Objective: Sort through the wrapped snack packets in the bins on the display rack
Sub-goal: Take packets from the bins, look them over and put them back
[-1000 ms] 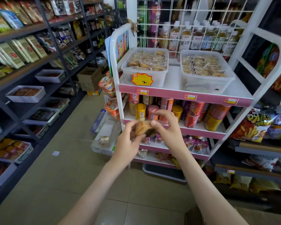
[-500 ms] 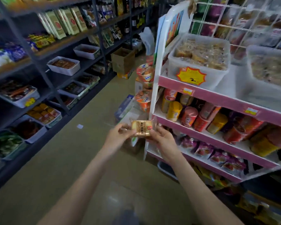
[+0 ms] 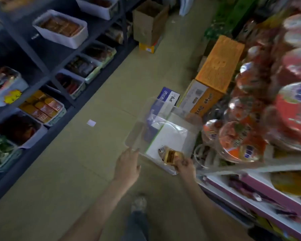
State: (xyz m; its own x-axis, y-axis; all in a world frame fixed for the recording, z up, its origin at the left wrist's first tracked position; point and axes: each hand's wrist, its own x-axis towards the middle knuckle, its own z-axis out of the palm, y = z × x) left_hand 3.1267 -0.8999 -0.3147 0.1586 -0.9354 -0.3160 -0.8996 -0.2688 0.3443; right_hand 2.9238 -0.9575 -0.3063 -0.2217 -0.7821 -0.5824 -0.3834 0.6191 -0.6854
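Note:
My right hand [image 3: 185,165] grips a small golden wrapped snack packet [image 3: 172,156] low over the floor. It hangs above a clear plastic bin [image 3: 137,134] that sits on white boxes beside the pink and white display rack [image 3: 261,195]. One other small packet [image 3: 162,151] seems to lie in that bin. My left hand [image 3: 129,164] is free, fingers relaxed, close to the bin's near left corner. The rack's top bins are out of frame. The picture is blurred by motion.
Bowl noodle cups [image 3: 240,138] hang at the rack's left end. Orange cartons [image 3: 215,73] and a brown cardboard box [image 3: 149,21] stand on the floor. Dark shelving with white trays [image 3: 61,28] lines the left side. My shoe [image 3: 138,203] is on the tiled aisle.
The view has swung down and left toward the floor. My left hand has let go of the packet, which my right hand alone has carried down over the clear bin.

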